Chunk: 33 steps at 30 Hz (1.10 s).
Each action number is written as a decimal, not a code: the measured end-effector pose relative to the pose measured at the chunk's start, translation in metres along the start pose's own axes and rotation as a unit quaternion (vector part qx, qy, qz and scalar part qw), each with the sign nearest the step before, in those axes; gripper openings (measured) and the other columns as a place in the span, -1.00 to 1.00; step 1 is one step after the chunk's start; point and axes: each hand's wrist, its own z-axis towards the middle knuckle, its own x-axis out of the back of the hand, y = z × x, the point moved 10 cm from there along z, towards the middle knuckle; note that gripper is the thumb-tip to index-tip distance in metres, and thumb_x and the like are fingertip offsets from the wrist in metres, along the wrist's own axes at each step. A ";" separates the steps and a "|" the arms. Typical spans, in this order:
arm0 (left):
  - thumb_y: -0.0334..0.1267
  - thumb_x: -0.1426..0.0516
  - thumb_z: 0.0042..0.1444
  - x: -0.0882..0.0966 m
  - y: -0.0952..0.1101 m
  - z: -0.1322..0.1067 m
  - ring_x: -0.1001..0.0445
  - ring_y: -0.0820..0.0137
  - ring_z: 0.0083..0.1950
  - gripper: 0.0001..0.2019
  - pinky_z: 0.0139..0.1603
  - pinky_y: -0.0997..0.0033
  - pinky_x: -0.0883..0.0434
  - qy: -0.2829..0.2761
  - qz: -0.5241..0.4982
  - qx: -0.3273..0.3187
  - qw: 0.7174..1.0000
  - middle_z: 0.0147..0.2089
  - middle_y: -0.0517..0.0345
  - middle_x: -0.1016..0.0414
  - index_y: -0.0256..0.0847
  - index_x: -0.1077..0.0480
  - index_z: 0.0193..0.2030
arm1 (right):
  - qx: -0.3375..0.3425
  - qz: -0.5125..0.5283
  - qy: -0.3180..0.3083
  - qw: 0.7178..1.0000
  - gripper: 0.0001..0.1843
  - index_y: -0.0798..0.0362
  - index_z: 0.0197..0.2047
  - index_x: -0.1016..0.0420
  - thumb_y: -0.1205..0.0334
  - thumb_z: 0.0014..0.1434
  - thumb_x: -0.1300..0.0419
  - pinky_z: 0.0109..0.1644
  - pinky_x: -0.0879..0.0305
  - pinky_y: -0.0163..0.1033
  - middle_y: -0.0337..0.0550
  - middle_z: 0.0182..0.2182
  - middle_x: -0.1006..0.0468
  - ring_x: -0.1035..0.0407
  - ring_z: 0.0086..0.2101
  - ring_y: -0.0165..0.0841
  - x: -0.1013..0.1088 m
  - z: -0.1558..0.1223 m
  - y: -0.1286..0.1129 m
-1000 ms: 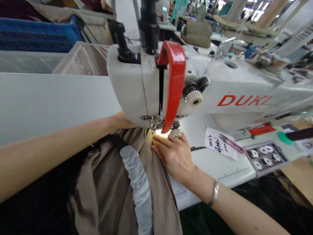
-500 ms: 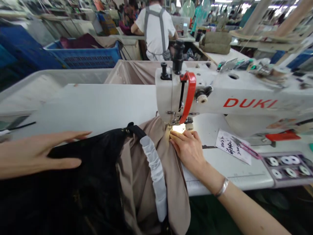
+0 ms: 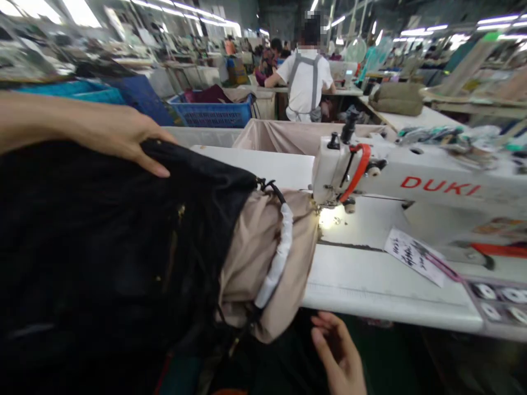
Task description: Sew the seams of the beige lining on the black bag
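Observation:
A black bag [image 3: 102,236] with a zipper and beige lining [image 3: 247,241] fills the left side. Its handle [image 3: 280,258], wrapped in crinkled white covering, curves over the lining. My left hand [image 3: 119,134] grips the bag's upper edge, thumb on the near side and the other fingers partly hidden. The lining's far edge lies at the needle area of a white sewing machine [image 3: 436,170], beside its lit plate. My right hand [image 3: 341,351] is below the table's front edge, fingers loosely curled and apart, with nothing visible in them.
A paper tag [image 3: 414,257] with handwriting lies under the machine arm, with pink-handled snips [image 3: 444,267] on it. A bobbin tray [image 3: 498,302] sits at the right edge. Behind are a fabric-lined bin [image 3: 280,134], a blue crate [image 3: 214,112] and a seated person [image 3: 307,82].
My right hand has left the fabric by the needle and dropped below the table edge. My left hand has risen with the bag's edge. The view has tilted up and turned left.

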 end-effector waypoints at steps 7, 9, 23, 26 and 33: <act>-0.05 0.51 0.12 -0.022 0.148 -0.024 -0.35 0.12 0.30 -0.13 0.08 0.18 -0.33 0.138 0.035 -0.208 0.968 0.19 0.06 -0.35 -0.59 -0.25 0.27 | -0.058 0.140 -0.242 0.958 -0.40 -0.16 0.27 -0.40 0.02 0.19 -0.38 0.29 -0.31 0.10 0.00 0.27 -0.43 -0.36 0.24 -0.11 -0.091 -0.028 -0.017; -0.01 0.17 0.33 -0.039 0.211 -0.094 -0.46 0.42 0.18 -0.41 0.20 0.34 -0.30 0.170 -0.073 -0.301 0.935 0.10 0.22 -0.40 -0.47 -0.37 0.18 | -0.048 0.160 -0.273 0.947 -0.46 -0.12 0.23 -0.42 0.09 0.21 -0.37 0.29 -0.31 0.06 -0.01 0.23 -0.47 -0.37 0.22 -0.15 -0.102 -0.031 -0.027; -0.42 -0.19 0.24 -0.068 0.259 -0.222 -0.51 0.32 -0.02 -0.80 0.04 0.29 -0.44 0.359 -0.253 -0.155 0.885 -0.05 0.04 -0.51 -0.23 -0.37 -0.01 | 0.175 0.102 -0.256 0.945 -0.33 -0.13 0.18 -0.52 0.58 0.06 -0.16 0.38 -0.24 -0.07 -0.13 0.13 -0.47 -0.36 0.20 -0.29 -0.123 -0.018 -0.124; -0.35 -0.10 0.34 -0.080 0.244 -0.202 -0.54 0.42 -0.01 -0.81 0.04 0.44 -0.45 0.298 -0.337 -0.109 0.886 0.00 0.12 -0.52 -0.16 -0.41 0.06 | 0.202 0.074 -0.247 0.945 -0.34 -0.15 0.18 -0.53 0.60 0.10 -0.12 0.38 -0.24 -0.08 -0.15 0.18 -0.45 -0.34 0.23 -0.30 -0.121 -0.021 -0.134; -0.14 -0.12 0.34 -0.052 0.246 -0.183 -0.55 0.49 -0.23 -0.83 -0.23 0.54 -0.47 0.211 -0.401 -0.157 0.878 -0.18 0.23 -0.55 -0.13 -0.49 -0.11 | 0.278 -0.088 -0.085 0.953 -0.32 0.19 0.31 -0.34 0.51 0.09 -0.16 0.32 -0.35 -0.16 0.03 0.19 -0.50 -0.41 0.19 -0.28 -0.130 -0.010 -0.136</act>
